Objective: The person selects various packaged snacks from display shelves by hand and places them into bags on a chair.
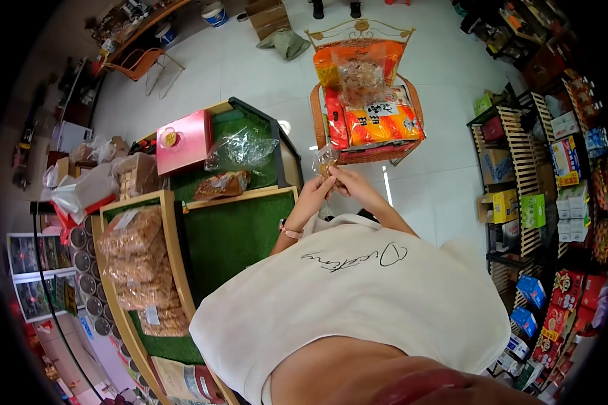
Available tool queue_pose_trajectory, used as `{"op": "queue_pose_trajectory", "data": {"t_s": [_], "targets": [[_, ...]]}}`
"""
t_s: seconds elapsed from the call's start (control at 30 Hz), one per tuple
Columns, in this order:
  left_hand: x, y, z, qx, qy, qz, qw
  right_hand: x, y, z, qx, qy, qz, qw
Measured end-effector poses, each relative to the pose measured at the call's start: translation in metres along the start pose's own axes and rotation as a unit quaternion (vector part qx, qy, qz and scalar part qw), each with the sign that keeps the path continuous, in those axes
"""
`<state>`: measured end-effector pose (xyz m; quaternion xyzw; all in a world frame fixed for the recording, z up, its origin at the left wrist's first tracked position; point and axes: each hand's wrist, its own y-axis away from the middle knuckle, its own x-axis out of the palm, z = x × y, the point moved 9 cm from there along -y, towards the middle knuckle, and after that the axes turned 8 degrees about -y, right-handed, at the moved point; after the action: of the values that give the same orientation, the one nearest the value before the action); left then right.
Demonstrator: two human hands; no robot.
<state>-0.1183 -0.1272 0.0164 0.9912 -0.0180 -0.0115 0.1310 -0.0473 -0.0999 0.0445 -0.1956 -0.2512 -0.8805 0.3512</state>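
Observation:
My left hand (313, 194) and my right hand (348, 181) meet in front of my body, fingers closed together on a small clear plastic bag (325, 164) with brownish pieces inside. Just beyond them stands a wicker chair (365, 156). Orange and red printed packages (385, 121) are stacked on its seat, with a clear bag of brown food (362, 77) on top. To the left, a brown shiny package (221, 185) lies on green turf, beside a crumpled clear plastic bag (242, 150) and a pink box (182, 143).
Clear bags of brown snacks (136, 260) fill a wood-edged, turf-lined display (233, 229) at my left. Shelves (513, 175) of boxed goods line the right side. A cardboard box (267, 17), a green cloth bag (284, 43) and an orange chair (136, 64) stand farther back on the tiled floor.

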Motion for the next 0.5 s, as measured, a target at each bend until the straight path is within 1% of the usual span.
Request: {"op": "queue_pose_trajectory", "data": {"t_s": [0.03, 0.17, 0.27, 0.33, 0.37, 0.4, 0.47, 0.5], "targets": [[0.002, -0.009, 0.004, -0.01, -0.014, 0.019, 1.0, -0.017, -0.008, -0.007, 0.015, 0.052, -0.02, 0.998], [0.013, -0.04, 0.005, -0.013, -0.005, 0.058, 0.998, -0.058, -0.03, -0.018, 0.017, 0.017, -0.023, 0.999], [0.018, -0.072, 0.009, -0.027, -0.055, 0.09, 0.994, -0.089, -0.05, -0.022, 0.021, -0.001, -0.045, 0.999], [0.014, -0.094, 0.005, -0.043, -0.116, 0.077, 0.989, -0.103, -0.061, -0.013, 0.047, -0.023, -0.073, 0.996], [0.011, -0.107, 0.003, -0.051, -0.145, 0.069, 0.986, -0.111, -0.067, -0.007, 0.072, -0.021, -0.069, 0.995], [0.005, -0.123, 0.0, -0.045, -0.181, 0.051, 0.981, -0.121, -0.077, -0.001, 0.09, -0.014, -0.097, 0.991], [-0.008, -0.151, -0.009, -0.035, -0.254, 0.017, 0.966, -0.133, -0.1, 0.022, 0.075, 0.017, -0.072, 0.994], [-0.013, -0.166, -0.018, -0.032, -0.26, 0.002, 0.965, -0.14, -0.116, 0.033, 0.064, 0.025, -0.04, 0.997]]}}
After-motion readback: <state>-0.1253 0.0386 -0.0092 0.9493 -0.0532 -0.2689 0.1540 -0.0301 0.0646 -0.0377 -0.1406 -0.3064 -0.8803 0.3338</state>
